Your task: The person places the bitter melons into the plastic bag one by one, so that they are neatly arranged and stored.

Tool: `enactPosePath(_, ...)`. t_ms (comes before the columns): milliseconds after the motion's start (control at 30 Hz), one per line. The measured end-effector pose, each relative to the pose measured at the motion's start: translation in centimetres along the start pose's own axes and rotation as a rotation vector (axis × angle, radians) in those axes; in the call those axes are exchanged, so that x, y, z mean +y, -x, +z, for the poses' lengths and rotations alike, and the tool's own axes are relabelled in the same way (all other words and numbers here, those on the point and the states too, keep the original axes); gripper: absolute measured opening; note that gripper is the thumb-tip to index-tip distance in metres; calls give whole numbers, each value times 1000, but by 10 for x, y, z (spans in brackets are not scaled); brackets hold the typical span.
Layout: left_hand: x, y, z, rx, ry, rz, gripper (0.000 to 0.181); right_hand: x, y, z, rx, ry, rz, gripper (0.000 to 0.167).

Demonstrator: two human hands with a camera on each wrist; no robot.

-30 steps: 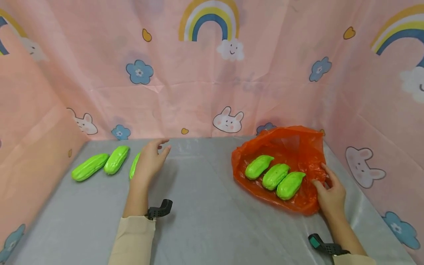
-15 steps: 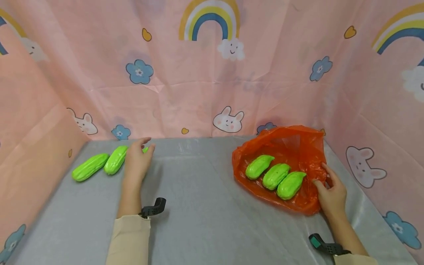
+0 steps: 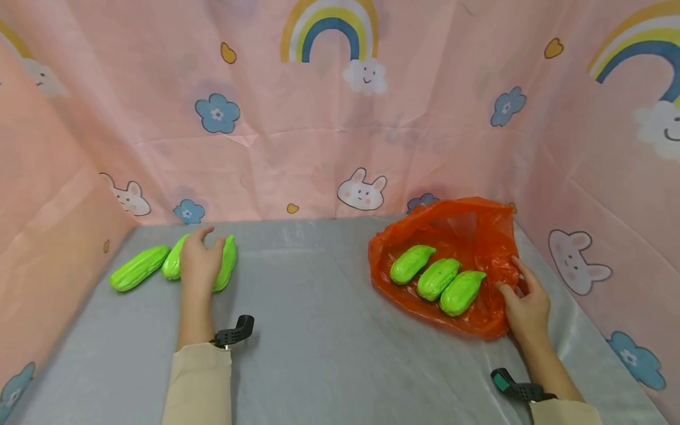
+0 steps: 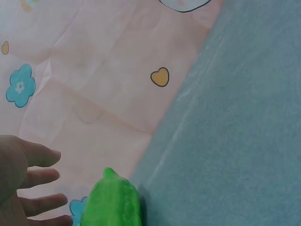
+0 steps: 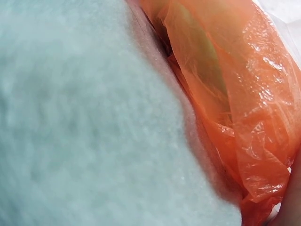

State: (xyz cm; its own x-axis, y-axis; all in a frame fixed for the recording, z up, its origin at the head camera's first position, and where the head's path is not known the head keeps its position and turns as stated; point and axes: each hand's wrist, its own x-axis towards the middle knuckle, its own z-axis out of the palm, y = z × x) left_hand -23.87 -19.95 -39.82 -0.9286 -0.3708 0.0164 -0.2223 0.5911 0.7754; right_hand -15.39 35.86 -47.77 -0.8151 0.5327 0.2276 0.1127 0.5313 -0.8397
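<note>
My left hand (image 3: 199, 260) hangs over the row of shiny green ridged gourds at the left, its fingers spread and loosely bent, gripping nothing. Part of the middle gourd (image 3: 172, 262) is hidden behind it. One gourd (image 3: 226, 264) lies just right of the hand, another gourd (image 3: 139, 269) at the far left. In the left wrist view the fingers (image 4: 44, 205) are apart from a gourd (image 4: 113, 202). My right hand (image 3: 530, 310) holds the right edge of an orange-red plastic bag (image 3: 494, 236) between thumb and fingers. Three more gourds (image 3: 438, 278) lie inside the bag's open mouth.
A grey sheet (image 3: 319, 330) covers the table. Pink printed cloth (image 3: 297, 159) stands as walls at the back and both sides. Bare sheet stretches between the left row of gourds and the bag.
My left hand has moved left, from right of the row to over the middle gourd, uncovering the right one. My right hand keeps its hold on the bag. The head view has shifted slightly.
</note>
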Motion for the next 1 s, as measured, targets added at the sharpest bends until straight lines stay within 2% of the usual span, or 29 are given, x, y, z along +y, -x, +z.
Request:
enactPosePath(100, -3, -2, 0, -31, 3, -40, 55, 1, 0, 0, 16, -17, -12, 56)
enactPosePath(233, -8, -5, 1, -102, -6, -77, 60, 2, 1, 0, 28, -44, -35, 55)
enactPosePath(367, -16, -6, 3, -153, -21, -93, 61, 2, -1, 0, 25, -92, -40, 52)
enactPosePath(533, -23, -7, 6, -171, -72, -89, 58, -5, -6, -3, 5, -371, 76, 44)
enactPosePath(600, -24, -8, 6, -179, -95, -82, 57, -8, -9, -6, -26, -478, 119, 43)
enactPosePath(633, -25, -8, 7, -187, -103, -76, 57, -9, -9, -8, -51, -498, 124, 43)
enactPosePath(767, -25, -8, 8, -213, -104, -54, 58, -5, -12, -18, -173, -584, 86, 45)
enactPosePath(900, -22, -7, 9, -198, -45, -49, 59, 1, -14, -29, -271, -555, -2, 43)
enactPosePath(1000, -20, -8, 11, -200, -15, -38, 60, 4, -17, -37, -313, -481, -44, 41)
